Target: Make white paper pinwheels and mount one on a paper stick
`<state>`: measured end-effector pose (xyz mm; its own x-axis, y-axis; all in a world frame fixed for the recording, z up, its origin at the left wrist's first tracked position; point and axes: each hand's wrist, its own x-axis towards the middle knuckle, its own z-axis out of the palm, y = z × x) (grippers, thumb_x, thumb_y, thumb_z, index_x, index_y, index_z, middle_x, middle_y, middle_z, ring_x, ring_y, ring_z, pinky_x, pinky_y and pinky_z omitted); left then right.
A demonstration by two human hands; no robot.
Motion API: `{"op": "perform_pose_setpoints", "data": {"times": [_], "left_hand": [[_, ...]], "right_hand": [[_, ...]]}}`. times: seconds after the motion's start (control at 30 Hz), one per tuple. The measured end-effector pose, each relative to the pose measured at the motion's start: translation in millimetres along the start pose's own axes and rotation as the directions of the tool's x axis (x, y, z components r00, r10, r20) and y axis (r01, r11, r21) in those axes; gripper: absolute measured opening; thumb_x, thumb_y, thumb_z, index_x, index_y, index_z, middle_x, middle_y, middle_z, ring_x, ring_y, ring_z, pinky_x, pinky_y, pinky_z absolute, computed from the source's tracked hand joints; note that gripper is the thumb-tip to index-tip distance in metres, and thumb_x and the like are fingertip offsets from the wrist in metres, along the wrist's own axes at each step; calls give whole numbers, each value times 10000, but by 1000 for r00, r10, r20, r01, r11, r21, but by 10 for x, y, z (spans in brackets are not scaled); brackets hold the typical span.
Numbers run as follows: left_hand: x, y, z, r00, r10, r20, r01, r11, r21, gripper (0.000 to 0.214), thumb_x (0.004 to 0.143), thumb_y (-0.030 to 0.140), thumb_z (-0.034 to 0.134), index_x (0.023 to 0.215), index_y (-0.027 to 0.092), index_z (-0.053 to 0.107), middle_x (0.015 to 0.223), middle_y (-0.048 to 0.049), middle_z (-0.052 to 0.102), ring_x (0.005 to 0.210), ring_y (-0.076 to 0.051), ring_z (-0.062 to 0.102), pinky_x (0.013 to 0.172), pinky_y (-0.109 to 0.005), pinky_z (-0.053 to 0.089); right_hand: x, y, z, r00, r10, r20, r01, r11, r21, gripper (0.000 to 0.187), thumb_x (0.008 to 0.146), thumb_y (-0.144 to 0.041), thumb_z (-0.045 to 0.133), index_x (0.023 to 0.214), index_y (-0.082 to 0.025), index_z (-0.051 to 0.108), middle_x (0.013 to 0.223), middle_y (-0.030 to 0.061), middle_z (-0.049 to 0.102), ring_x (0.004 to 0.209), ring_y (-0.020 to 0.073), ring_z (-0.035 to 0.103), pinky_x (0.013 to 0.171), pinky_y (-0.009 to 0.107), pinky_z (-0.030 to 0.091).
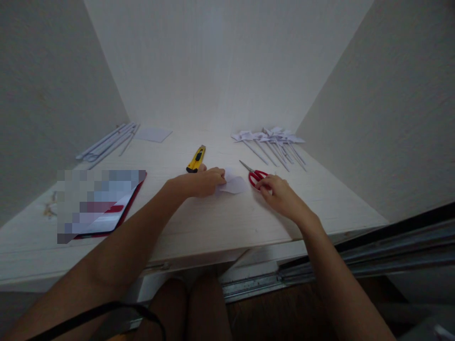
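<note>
The screen of the flat device in a red case at the left of the frame is pixelated and cannot be read. The lower frame edge cuts off both forearms, two knees and a black strap. The left hand lies at the centre of the pale wooden desk, fingers curled closed, with the fingertips pressing down the left edge of a small white paper piece; that edge is hidden under the fingers. The right hand sits just right of the paper piece, its fingers bent over the red handles of the scissors, which lie flat on the desk. The fingers cover part of the handles, so whether they grip the loops cannot be determined. A yellow utility knife lies just behind the left hand. Folded paper shapes on thin sticks are piled at the upper right, bare paper sticks at the upper left, and a blank sheet beside them.
</note>
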<state>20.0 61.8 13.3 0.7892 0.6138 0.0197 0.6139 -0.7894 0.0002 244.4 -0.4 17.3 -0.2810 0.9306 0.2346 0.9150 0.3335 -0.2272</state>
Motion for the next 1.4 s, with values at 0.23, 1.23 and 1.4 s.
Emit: {"op": "perform_pose_setpoints", "data": {"times": [0.23, 1.23, 1.4], "left_hand": [[-49, 260, -53, 998, -21, 65, 15, 995, 95, 307, 710, -14, 353, 834, 66, 622, 973, -176, 538, 930, -253, 481, 760, -399, 354], [-66, 257, 9, 1000, -23, -19, 23, 1000, -2, 293, 690, 12, 392, 884, 82, 600, 1117, -177, 528, 1074, -246, 472, 965, -502, 271], [-107, 287, -41, 999, -41, -15, 41, 999, -32, 295, 669, 0, 402, 884, 76, 591, 1131, -196, 518, 1115, -276, 427, 946, -580, 251]], "right_hand": [[11, -306, 341, 978, 209, -25, -210, 973, -95, 321, 841, -303, 393, 906, -113, 644, 973, 160, 596, 967, 270, 524, 804, 378, 366], [279, -355, 457, 865, 502, 18, -501, 860, 98, 481, 658, -400, 643, 1034, -119, 538, 1125, 192, 504, 1087, 315, 455, 880, 455, 366], [227, -398, 496, 893, 439, -96, -438, 898, 31, 420, 741, -408, 569, 1047, -122, 540, 1159, 231, 463, 1119, 373, 401, 848, 513, 362]]}}
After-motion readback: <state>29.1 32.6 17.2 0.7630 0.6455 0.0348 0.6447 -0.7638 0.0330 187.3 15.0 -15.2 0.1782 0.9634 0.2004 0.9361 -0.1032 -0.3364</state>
